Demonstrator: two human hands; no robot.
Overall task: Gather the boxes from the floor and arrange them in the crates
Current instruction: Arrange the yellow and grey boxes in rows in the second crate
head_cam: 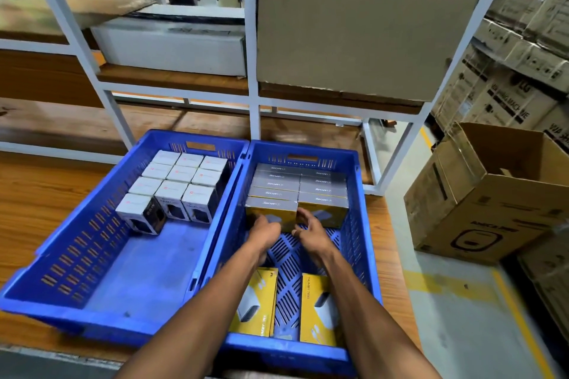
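Warehouse racking of white steel [252, 40] fills the background, its shelves carrying a big brown carton [354, 34] and a flat white box [172, 46], with more cartons stacked at the right. Below it a wooden worktop [37, 194] carries two blue crates side by side and touching, close to its near edge.

Within the left crate [92, 271], white boxes [181, 184] stand upright in rows of three against the far wall; its near half shows bare floor.

Inside the right crate [357, 224], grey-topped yellow boxes [295, 188] stand in two packed rows against the far wall. Two more yellow boxes [317, 311] lie flat by the near wall, slightly apart.

Both arms reach into the right crate. The left hand [264, 232] sits against the front face of the nearest box in the left row, and whether its fingers grasp anything cannot be told, as they are hidden behind the hand. The right hand [311, 232] has its fingers loosely spread and released, the tips touching the nearest box of the right row.
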